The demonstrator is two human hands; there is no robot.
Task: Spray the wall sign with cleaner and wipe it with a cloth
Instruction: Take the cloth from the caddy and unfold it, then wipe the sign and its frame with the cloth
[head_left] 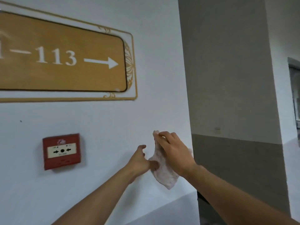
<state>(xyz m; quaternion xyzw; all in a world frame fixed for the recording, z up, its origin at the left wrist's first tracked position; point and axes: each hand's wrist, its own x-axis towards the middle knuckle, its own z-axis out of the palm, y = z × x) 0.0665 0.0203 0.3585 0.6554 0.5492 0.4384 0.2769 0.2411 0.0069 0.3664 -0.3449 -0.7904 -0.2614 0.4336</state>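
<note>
The wall sign [61,62] is a gold-brown plaque with "113" and a white arrow pointing right, inside a thin gold ornamental border, high on the white wall at upper left. A white cloth [164,172] hangs well below and to the right of the sign. My right hand [173,153] pinches its top corner with the fingers and covers its upper part. My left hand [141,159] holds the cloth's left edge with thumb and fingers. No spray bottle is in view.
A red fire alarm call point [61,151] is mounted on the wall below the sign, left of my hands. The wall ends at a corner [186,95] just right of the cloth. Beyond it stands a grey pillar [230,78] and a dark-framed opening [294,88].
</note>
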